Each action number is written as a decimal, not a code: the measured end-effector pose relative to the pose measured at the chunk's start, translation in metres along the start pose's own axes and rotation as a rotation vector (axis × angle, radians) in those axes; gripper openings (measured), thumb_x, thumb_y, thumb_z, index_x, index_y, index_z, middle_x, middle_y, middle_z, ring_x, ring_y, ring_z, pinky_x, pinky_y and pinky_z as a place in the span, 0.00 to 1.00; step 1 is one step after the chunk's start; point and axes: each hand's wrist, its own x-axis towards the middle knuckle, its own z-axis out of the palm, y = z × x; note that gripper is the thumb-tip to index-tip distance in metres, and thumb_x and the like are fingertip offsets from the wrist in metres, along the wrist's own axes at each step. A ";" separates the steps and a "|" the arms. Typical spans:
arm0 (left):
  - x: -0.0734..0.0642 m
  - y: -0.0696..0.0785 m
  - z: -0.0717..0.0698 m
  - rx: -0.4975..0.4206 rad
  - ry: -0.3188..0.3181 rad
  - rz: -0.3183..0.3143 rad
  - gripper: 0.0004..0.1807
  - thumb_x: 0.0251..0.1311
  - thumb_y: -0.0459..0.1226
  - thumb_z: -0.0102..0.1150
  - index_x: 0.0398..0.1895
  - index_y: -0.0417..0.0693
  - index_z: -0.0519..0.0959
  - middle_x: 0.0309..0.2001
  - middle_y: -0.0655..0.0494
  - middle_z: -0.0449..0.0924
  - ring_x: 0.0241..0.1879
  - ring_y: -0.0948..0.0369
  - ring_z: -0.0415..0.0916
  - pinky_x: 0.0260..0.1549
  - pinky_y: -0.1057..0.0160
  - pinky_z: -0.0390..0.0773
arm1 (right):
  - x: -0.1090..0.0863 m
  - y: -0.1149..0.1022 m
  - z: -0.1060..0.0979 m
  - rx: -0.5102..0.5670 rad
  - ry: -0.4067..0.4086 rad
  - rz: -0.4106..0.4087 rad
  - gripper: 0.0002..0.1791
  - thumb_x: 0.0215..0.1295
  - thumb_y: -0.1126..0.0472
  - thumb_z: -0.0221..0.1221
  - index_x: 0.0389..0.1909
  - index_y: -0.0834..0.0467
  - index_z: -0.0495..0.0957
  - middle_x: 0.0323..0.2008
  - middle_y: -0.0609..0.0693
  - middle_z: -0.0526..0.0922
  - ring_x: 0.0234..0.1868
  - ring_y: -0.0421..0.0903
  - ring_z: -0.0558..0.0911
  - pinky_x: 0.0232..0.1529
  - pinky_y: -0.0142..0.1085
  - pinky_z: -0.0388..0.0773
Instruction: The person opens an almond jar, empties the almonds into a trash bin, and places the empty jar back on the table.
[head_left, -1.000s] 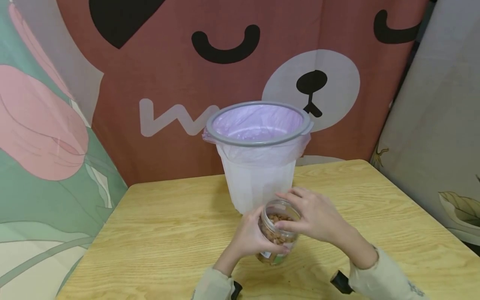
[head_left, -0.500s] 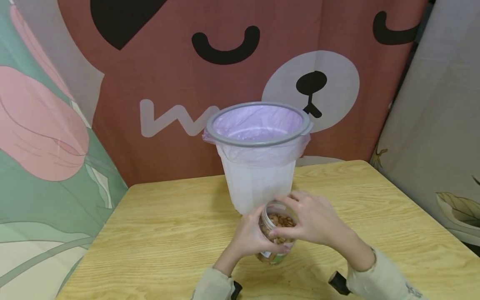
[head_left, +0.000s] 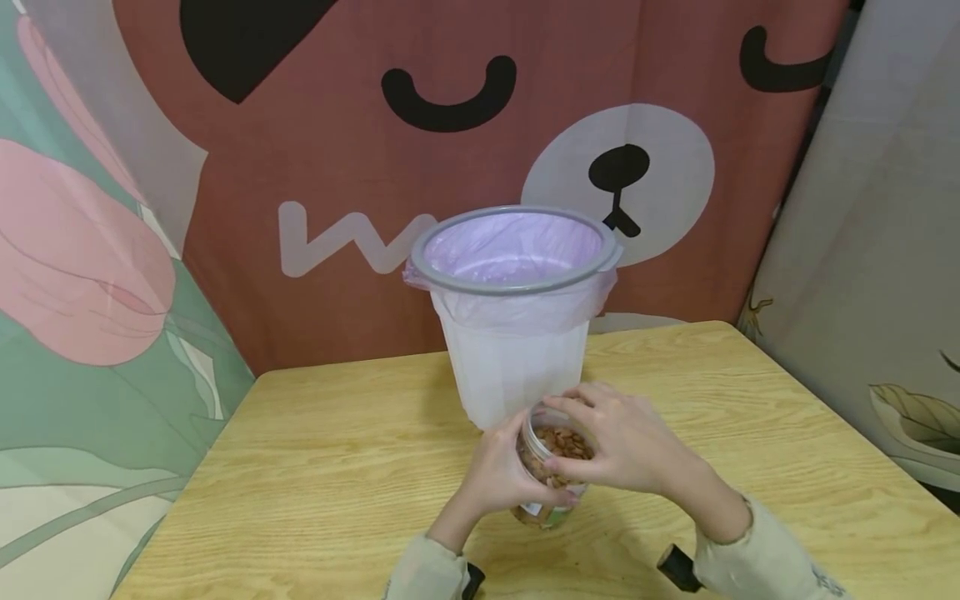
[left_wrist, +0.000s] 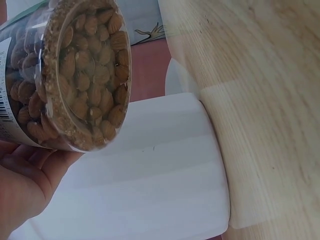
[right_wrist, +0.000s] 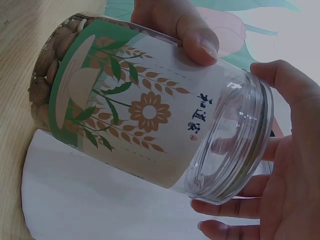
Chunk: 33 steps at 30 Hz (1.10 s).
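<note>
A clear plastic jar point(right_wrist: 125, 100) of almonds point(head_left: 564, 442) is held off the table in front of a white bin. My left hand point(head_left: 501, 475) grips its body, thumb across the near side. At the open mouth, my right hand point(head_left: 630, 437) holds the rim between its thumb and fingers. The right wrist view shows the green-and-white label with a flower print, and the right fingers point(right_wrist: 250, 206) curved about the rim. Almonds press against the transparent base in the left wrist view. The right hand covers part of the mouth in the head view.
Just behind the jar stands the white bin point(head_left: 517, 358), lined with a purple bag point(head_left: 517, 242) under a grey rim. The wooden table point(head_left: 337, 467) ends at a red curtain point(head_left: 337, 150) with a printed animal face. Printed curtains also hang at both sides.
The right thumb and fingers have shifted slightly left and down over the jar's rim. More almonds show inside the mouth. The left hand and jar have barely moved.
</note>
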 end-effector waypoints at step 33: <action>0.003 -0.003 0.004 -0.007 0.003 0.080 0.45 0.29 0.46 0.76 0.58 0.53 0.66 0.47 0.63 0.73 0.43 0.68 0.71 0.39 0.69 0.73 | 0.001 -0.003 0.003 -0.033 0.074 0.093 0.39 0.44 0.27 0.53 0.47 0.54 0.76 0.39 0.49 0.77 0.33 0.44 0.77 0.19 0.31 0.70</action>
